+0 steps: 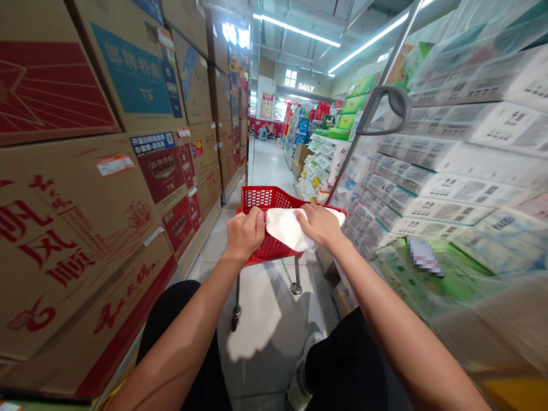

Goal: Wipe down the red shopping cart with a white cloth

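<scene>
A red plastic shopping basket on wheels (266, 201) stands in the aisle right in front of me. My left hand (245, 233) is closed on the basket's near rim, pinching one end of a white cloth (287, 228). My right hand (320, 224) lies curled over the same cloth and presses it against the rim. The cloth drapes across the basket's near edge between both hands. Below them my knees in dark trousers show.
Stacked cardboard cartons (85, 188) wall the left side. Shelves of wrapped tissue packs (449, 188) fill the right, with a grey metal handle (385, 108) rising beside them. A tiled floor (265, 165) runs down the aisle to far displays.
</scene>
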Available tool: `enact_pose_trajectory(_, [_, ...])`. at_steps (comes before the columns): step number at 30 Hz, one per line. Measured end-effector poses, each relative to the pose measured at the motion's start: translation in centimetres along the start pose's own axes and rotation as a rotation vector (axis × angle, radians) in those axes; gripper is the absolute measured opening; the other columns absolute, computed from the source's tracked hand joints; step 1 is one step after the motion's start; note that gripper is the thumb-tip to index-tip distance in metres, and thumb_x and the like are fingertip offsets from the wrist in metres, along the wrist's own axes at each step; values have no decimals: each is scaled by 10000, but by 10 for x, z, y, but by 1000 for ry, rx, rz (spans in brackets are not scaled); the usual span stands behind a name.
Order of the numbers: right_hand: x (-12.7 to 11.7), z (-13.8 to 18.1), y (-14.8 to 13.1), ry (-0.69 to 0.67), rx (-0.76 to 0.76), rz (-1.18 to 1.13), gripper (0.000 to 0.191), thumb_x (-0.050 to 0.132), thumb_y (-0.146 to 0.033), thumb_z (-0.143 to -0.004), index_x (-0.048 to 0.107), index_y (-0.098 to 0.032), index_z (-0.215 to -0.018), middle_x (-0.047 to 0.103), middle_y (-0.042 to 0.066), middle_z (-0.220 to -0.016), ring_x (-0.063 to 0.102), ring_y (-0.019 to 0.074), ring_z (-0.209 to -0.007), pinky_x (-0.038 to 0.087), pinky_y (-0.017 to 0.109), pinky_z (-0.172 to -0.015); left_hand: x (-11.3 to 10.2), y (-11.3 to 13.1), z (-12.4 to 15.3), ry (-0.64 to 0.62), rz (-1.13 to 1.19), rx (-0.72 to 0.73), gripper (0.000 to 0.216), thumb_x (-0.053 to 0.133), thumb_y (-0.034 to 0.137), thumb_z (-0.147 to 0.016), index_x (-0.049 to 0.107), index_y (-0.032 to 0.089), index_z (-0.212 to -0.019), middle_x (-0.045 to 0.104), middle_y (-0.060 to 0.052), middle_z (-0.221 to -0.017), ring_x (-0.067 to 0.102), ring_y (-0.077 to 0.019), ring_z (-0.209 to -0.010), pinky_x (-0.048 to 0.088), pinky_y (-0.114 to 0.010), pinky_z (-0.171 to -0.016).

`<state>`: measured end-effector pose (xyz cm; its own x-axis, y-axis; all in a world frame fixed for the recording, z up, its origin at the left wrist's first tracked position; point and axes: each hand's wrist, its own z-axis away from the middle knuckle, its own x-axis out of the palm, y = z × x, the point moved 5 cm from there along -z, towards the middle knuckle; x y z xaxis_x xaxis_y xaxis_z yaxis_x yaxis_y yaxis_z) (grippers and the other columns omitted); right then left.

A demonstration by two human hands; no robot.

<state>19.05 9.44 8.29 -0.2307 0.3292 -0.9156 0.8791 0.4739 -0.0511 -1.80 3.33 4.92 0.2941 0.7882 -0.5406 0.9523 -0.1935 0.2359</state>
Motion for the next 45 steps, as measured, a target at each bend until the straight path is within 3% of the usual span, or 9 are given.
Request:
enact_pose_trajectory(4, [5,-33,14,-369,89,-10,699,219,-636,-978,713,-156,-1100,705,172,-1166,665,327,-1055,482,379,-844,-5,-2,3,32,-19,-30,351,315,328,-971,595,200,-801,591,-57,-616,565,-203,-629,333,-326,-636])
enact_pose_trajectory(8, [11,-50,6,-435,107,19,729,241,-619,-973,717,-94,-1144,701,213,-1170,664,351,-1061,475,381,-845,-7,-3,5,62,-33,-52,357,311,327,-974,600,201,-808,592,-57,-627,565,-200,-638,336,-327,-648])
enact_pose_trajectory(14, [10,-45,-40,-362,-105,80,625,220,-523,-1016,728,-162,-1066,715,153,-1155,660,310,-1068,461,362,-851,-3,-8,3,101,-5,-42,347,330,331,-968,592,205,-778,566,-51,-607,552,-200,-628,328,-326,-648])
enact_pose_trajectory(21, [-6,-2,-72,-45,-355,19,479,265,-438,-1048,618,-193,-1259,677,99,-1225,612,235,-1135,410,354,-1001,-2,-9,1,168,5,12,296,386,319,-932,572,200,-735,529,-52,-556,524,-201,-574,291,-334,-612])
enact_pose_trajectory(26, [-5,25,-58,134,-357,-15,532,315,-458,-1038,492,-149,-1434,546,115,-1439,485,246,-1329,336,385,-1138,-4,-4,2,156,-34,58,312,350,296,-952,558,206,-737,544,-50,-556,526,-204,-569,285,-344,-603])
enact_pose_trajectory(33, [0,35,-21,160,-147,63,595,307,-476,-1027,458,-88,-1452,500,162,-1478,418,270,-1400,293,400,-1169,-5,-3,1,151,23,153,305,354,277,-951,543,211,-721,550,-34,-561,514,-185,-558,303,-333,-599])
enact_pose_trajectory(36, [-5,24,-1,74,-22,50,556,265,-481,-1025,527,-143,-1381,589,141,-1386,546,278,-1274,403,398,-1060,-6,-4,1,120,62,165,296,366,282,-943,551,213,-723,564,-35,-568,521,-184,-563,313,-328,-596])
enact_pose_trajectory(40, [-2,-3,26,-210,114,3,565,215,-510,-1011,666,-201,-1151,704,120,-1185,658,296,-1083,478,380,-890,-8,-3,4,139,77,168,275,396,282,-929,550,213,-712,578,-32,-569,528,-181,-560,326,-326,-601])
enact_pose_trajectory(45, [11,-41,33,-459,178,-37,664,236,-566,-982,694,-125,-1173,661,189,-1271,640,324,-1144,475,356,-893,-10,3,8,233,22,125,266,427,274,-913,547,214,-684,506,-10,-518,487,-168,-521,309,-324,-606])
